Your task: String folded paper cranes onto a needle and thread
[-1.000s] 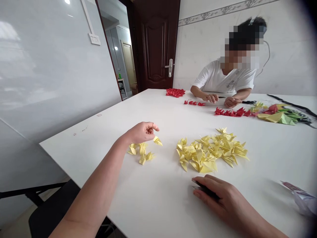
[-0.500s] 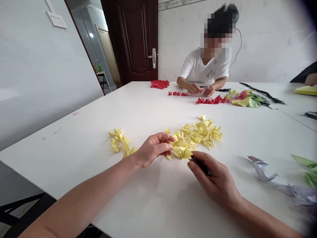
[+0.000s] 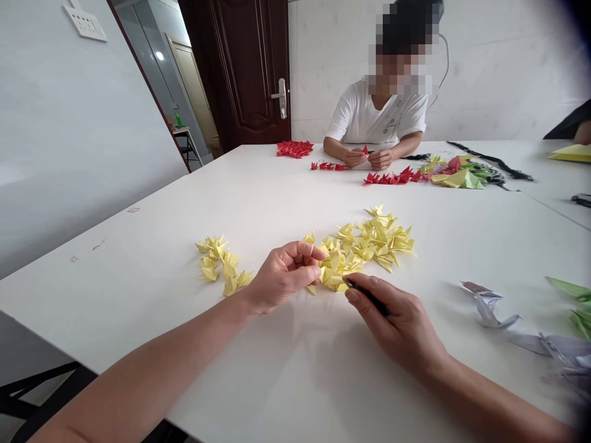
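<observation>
My left hand (image 3: 285, 275) is closed in a pinch, thumb against fingers, on the left end of a yellow origami piece (image 3: 333, 280), just above the white table. Its shape partly merges with the yellow pile behind. In my right hand (image 3: 401, 323), the thumb and fingers wrap a slim black tool (image 3: 375, 300); most of it is hidden, so its kind is unclear. The tool's tip is at the right end of the yellow piece. Behind my hands spreads a pile of yellow origami pieces (image 3: 381, 239). A smaller yellow group (image 3: 219, 258) lies left of my left hand.
Across the table (image 3: 152, 258) a person in white (image 3: 378, 117) holds a red folded piece. Red origami (image 3: 294, 149) lies back there, with mixed colours (image 3: 462, 175) and black cords (image 3: 494, 161) to its right. Pale purple paper pieces (image 3: 492, 314) and green ones lie at my right.
My right hand has shifted slightly left and up, the tool moving closer to my left hand. The view has tilted a little. The person opposite has raised a red piece between their hands.
</observation>
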Motion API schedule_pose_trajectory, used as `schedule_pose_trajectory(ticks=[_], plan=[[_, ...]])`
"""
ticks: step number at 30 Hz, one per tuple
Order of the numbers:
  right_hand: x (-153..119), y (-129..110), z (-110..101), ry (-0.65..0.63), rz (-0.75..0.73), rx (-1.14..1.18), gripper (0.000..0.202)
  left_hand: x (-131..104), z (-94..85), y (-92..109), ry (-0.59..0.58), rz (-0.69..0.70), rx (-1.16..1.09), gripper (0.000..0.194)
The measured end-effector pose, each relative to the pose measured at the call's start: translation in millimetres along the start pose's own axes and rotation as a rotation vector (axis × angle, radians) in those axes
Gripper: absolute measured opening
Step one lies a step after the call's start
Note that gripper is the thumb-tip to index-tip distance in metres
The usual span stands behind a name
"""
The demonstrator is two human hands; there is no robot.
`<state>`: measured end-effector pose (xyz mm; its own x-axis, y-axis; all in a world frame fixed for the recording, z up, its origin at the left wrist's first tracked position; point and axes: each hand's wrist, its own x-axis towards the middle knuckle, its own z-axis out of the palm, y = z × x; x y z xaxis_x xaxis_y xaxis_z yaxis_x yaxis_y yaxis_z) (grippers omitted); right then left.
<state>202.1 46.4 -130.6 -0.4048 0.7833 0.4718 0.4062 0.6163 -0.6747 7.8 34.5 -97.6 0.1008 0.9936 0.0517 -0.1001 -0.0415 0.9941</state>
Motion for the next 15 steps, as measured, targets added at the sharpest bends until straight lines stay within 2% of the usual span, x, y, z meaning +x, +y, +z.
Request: schedule_pose_trajectory(ticks=[7,15], plan=[[3.7,-1.6,-1.8,-0.046,0.119,0.033,0.024,1.0,1.1,-0.4,-0.007,0.017,-0.049,0.015],[0.6,5.5,1.3,-0.078,-0.046,-0.018,0.022,-0.1,5.3,1.4,0.046,-0.032,-0.086,0.013]])
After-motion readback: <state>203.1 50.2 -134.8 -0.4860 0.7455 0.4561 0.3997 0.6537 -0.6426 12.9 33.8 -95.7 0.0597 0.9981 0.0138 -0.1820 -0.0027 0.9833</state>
